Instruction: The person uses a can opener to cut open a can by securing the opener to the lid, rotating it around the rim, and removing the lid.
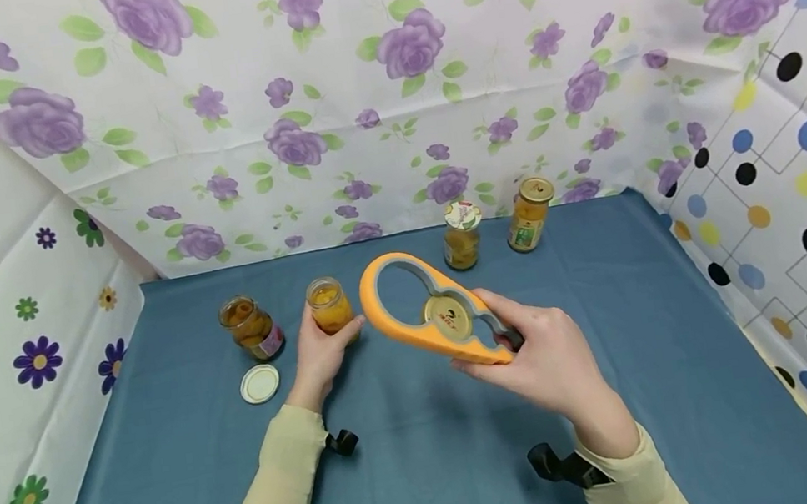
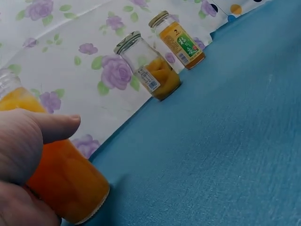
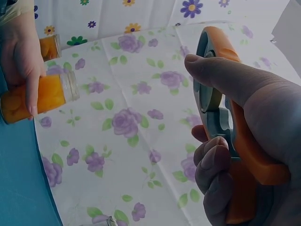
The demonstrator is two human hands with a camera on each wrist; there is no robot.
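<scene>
My left hand (image 1: pixel 318 353) grips a glass jar of orange fruit (image 1: pixel 332 309), with its thumb across the side. The jar has no lid on it and stands upright on the blue cloth. In the left wrist view, the same jar's bright orange lower part (image 2: pixel 70 181) shows below the thumb. Raised over the cloth, my right hand (image 1: pixel 547 348) holds an orange and grey jar opener (image 1: pixel 404 329) by its handle end. A gold lid (image 1: pixel 448 317) sits between the opener's grey inner curves. The opener is to the right of the jar, apart from it.
Left of the held jar stands a lidless jar of darker fruit (image 1: pixel 253 329), with a pale lid (image 1: pixel 259 384) lying in front of it. Two lidded jars stand at the back, one with a patterned lid (image 1: pixel 461 243), one with a gold lid (image 1: pixel 528 220). Patterned sheets (image 1: pixel 376 154) surround the blue cloth.
</scene>
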